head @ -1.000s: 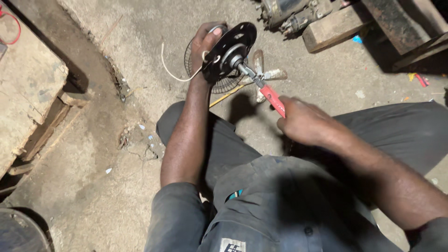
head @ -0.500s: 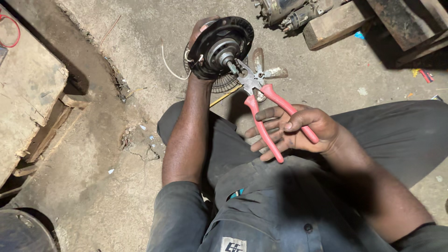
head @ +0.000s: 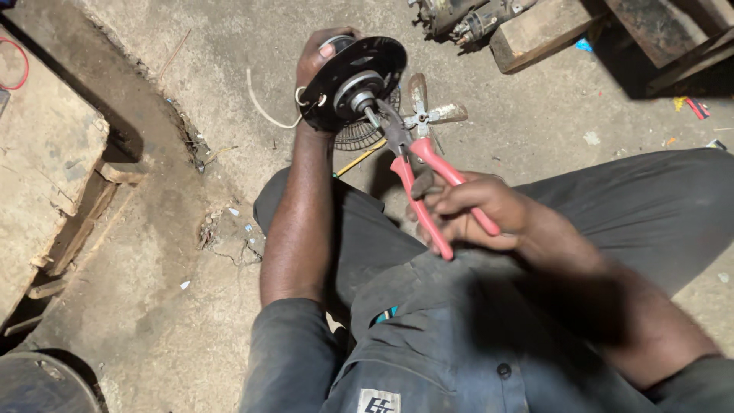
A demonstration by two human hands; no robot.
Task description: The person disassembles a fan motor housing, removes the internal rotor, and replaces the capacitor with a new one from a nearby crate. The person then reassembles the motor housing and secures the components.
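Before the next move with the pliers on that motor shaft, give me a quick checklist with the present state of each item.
1. Left hand has a firm hold of the black fan motor: ok, fingers wrap its rim.
2. Pliers noses on the shaft: ok, tips meet it.
3. Noses clamped tight on the shaft: cannot tell.
4. Right hand grips both red handles: ok, handles spread.
5. Motor held off the concrete floor: ok.
6. White wire free of the pliers: ok, it trails to the side.

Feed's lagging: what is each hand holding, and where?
Left hand grips the round black motor by its rim; right hand holds the pliers by their red handles.
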